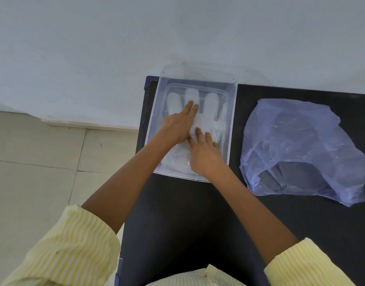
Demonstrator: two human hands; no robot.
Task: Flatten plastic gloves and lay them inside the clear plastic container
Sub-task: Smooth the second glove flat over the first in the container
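A clear plastic container (232, 112) stands at the far left end of a black table (187, 213). Inside it lies a translucent plastic glove (210, 104), spread flat with its fingers pointing away from me. My left hand (180, 122) rests palm down on the glove's middle, fingers stretched toward the glove's fingers. My right hand (204, 151) presses flat on the glove's cuff end, fingers apart, just touching the left hand. Both hands hide much of the glove's palm.
A crumpled bluish plastic bag (301, 149) lies on the table right of the container, its mouth facing me. The table's left edge runs beside a tiled floor (43, 162). A pale wall (115, 48) rises behind.
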